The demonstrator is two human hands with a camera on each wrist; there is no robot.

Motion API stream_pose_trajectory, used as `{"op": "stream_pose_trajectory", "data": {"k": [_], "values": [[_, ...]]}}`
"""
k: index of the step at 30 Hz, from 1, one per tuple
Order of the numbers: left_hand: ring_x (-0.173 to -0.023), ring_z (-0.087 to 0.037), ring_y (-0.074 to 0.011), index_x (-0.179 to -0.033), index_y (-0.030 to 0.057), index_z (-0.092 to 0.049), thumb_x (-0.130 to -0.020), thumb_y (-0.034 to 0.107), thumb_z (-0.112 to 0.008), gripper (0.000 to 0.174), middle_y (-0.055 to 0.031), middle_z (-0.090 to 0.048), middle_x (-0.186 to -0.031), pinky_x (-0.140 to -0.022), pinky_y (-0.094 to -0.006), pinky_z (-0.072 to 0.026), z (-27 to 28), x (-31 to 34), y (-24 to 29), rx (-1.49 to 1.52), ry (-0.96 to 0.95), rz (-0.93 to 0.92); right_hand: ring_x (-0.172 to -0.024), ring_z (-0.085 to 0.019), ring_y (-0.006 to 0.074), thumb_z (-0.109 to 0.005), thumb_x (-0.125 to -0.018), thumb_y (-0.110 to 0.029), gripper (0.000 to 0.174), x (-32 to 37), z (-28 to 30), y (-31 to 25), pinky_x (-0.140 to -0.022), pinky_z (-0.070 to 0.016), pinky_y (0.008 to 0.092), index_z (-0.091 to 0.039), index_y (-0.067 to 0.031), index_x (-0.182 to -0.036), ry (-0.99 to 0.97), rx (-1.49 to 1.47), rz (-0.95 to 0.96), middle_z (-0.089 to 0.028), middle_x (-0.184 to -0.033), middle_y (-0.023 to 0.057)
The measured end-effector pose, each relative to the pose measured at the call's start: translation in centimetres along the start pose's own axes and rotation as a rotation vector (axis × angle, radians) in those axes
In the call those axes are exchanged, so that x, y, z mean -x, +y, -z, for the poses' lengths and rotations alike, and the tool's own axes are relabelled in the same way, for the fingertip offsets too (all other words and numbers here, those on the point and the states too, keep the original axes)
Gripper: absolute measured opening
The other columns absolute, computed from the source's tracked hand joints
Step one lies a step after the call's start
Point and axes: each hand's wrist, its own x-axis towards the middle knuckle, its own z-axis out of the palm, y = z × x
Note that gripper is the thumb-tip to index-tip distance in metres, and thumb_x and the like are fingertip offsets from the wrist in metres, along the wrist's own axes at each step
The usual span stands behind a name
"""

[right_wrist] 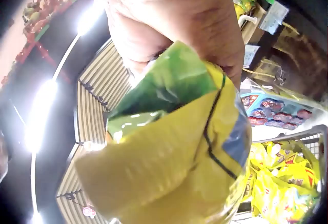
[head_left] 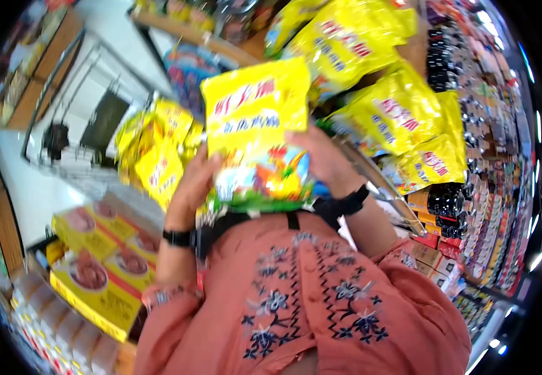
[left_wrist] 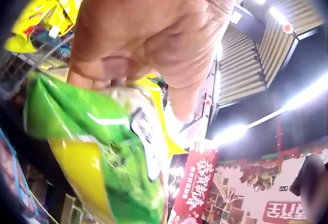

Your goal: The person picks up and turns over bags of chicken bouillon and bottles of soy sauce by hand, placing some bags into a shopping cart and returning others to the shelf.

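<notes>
A yellow bag [head_left: 258, 106] with red lettering and a colourful picture near its green lower edge stands upright before the person's chest. On its left side the left hand [head_left: 193, 180] grips it, thumb at the front. The right hand [head_left: 326, 157] holds the opposite side, its thumb also lying over the front. In the left wrist view the bag's green and yellow end [left_wrist: 113, 152] hangs below the palm, and the fingers are mostly hidden behind it. The right wrist view has the bag's folded yellow and green side [right_wrist: 169, 162] under the other palm.
More yellow bags [head_left: 390, 115] lie piled on a shelf at the right. A wire shopping cart [head_left: 90, 172] at the left carries similar yellow bags [head_left: 161, 165]. Yellow boxes [head_left: 99, 281] are stacked at the lower left. Packed shelves of jars [head_left: 449, 206] line the far right.
</notes>
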Motion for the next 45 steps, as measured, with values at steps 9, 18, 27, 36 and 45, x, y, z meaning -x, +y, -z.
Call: {"op": "stream_pose_trajectory", "data": {"k": [9,18,27,36,45], "values": [[-0.117,-0.064,-0.0224,-0.145,0.0000,-0.044,-0.099,0.013,-0.058,0.050,-0.0130,-0.062,-0.133,-0.100,-0.0359,-0.0518,-9.8,-1.1,2.9,0.037,0.029,-0.129,-0.110,-0.064,0.0147,-0.063,-0.099,-0.030,0.047,6.8,3.6,-7.0,-0.095,-0.0509,0.0290,-0.058,0.0015,-0.133,0.010,0.184,0.038,-0.067,-0.126,0.0077],[-0.116,-0.060,-0.0164,-0.145,-0.0013,-0.046,-0.094,0.025,-0.068,0.062,-0.0092,-0.061,-0.134,-0.101,-0.0311,-0.0460,-21.5,-5.5,7.4,-0.266,-0.278,-0.251,-0.100,-0.069,0.0162,-0.070,-0.094,-0.036,0.057,17.2,7.7,-17.6,-0.078,-0.0589,0.0321,-0.054,-0.0062,-0.141,0.101,0.313,0.216,-0.069,-0.120,0.0067],[-0.124,-0.054,-0.0169,-0.149,-0.0011,-0.044,-0.101,0.035,-0.061,0.062,-0.0105,-0.058,-0.139,-0.104,-0.0319,-0.0444,-32.9,-15.2,13.5,-0.712,-0.300,-0.449,-0.105,-0.071,0.0226,-0.066,-0.095,-0.021,0.047,20.3,11.5,-25.5,-0.083,-0.0607,0.0367,-0.055,0.0003,-0.135,0.330,0.322,0.640,-0.068,-0.125,0.0127],[-0.131,-0.054,-0.0336,-0.142,-0.0003,-0.050,-0.100,0.023,-0.053,0.048,-0.0214,-0.056,-0.141,-0.108,-0.0397,-0.0437,-36.1,-35.7,21.2,-1.481,-0.500,-0.902,-0.098,-0.073,0.0295,-0.058,-0.098,-0.014,0.037,15.8,15.2,-39.0,-0.079,-0.0629,0.0401,-0.054,0.0091,-0.127,0.517,0.449,0.947,-0.070,-0.116,0.0195],[-0.114,-0.064,-0.0397,-0.136,0.0084,-0.057,-0.089,0.020,-0.062,0.048,-0.0225,-0.066,-0.122,-0.098,-0.0463,-0.0507,-35.9,-45.3,19.2,-2.004,-0.589,-0.723,-0.088,-0.075,0.0305,-0.054,-0.097,-0.014,0.031,2.8,19.0,-46.4,-0.070,-0.0635,0.0396,-0.062,0.0106,-0.115,0.807,0.631,1.030,-0.072,-0.105,0.0201]]}}
